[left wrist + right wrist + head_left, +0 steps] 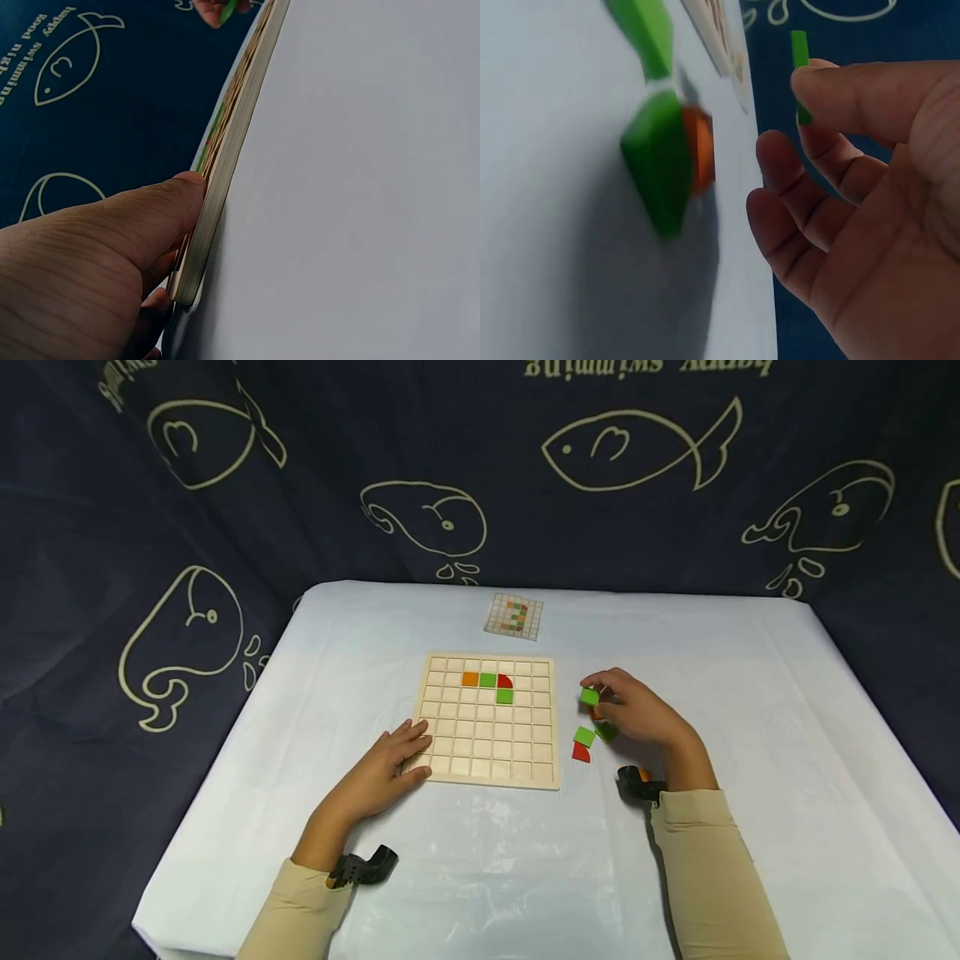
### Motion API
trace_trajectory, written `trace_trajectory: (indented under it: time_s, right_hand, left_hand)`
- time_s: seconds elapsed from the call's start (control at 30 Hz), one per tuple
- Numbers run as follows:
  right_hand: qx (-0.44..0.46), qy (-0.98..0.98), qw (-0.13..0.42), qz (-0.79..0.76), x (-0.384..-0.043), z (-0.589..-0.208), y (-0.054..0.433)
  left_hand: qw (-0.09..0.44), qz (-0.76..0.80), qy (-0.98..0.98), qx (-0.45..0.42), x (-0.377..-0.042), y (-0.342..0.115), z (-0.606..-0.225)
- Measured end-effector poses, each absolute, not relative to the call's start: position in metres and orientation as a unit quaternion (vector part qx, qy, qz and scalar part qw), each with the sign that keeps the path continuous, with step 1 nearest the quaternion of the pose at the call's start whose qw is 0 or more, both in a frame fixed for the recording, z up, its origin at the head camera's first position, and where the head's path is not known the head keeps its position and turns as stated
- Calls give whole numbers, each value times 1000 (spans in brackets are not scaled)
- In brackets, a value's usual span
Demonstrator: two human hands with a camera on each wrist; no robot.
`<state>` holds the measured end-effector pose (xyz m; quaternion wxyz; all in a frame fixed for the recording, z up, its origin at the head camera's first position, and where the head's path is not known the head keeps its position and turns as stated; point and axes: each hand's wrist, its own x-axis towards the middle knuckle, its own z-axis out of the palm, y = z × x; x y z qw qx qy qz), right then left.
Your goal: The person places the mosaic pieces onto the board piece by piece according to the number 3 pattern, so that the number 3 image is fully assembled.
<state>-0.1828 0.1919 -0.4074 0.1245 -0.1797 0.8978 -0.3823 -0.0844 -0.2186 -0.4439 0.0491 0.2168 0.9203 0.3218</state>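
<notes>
A wooden grid board (480, 767) lies on the table. In its upper cells sit an orange tile (470, 679), a green tile (487, 680), a red quarter-round tile (505, 681) and, below that, another green tile (505, 696). The left hand (382, 772) rests on the board's lower left edge, fingers spread and thumb near the corner. Right of the board, the right hand (633, 706) pinches a green square tile (801, 75) between thumb and fingertips, raised above the table; its other fingers are loosely bent in the right wrist view.
Loose tiles lie below the right hand: a green one (584, 737), a red quarter-round one (581, 752), a darker green one (605, 732) and an orange one (699, 150). A small pattern card (513, 616) lies behind the board. Dark fish-print cloth (495, 443) hangs beyond the table.
</notes>
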Motion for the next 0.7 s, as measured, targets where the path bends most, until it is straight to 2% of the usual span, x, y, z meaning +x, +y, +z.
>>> trace_trajectory:
  time_s: [0.3,0.7]
  right_hand:
    - [-214,897,110,-372,-187,-406,166]
    - [-257,876,128,-387,-187,-404,129]
  left_hand:
    - [52,321,921,217,-84,-217,-442]
    - [53,318,922,215,-85,-218,-443]
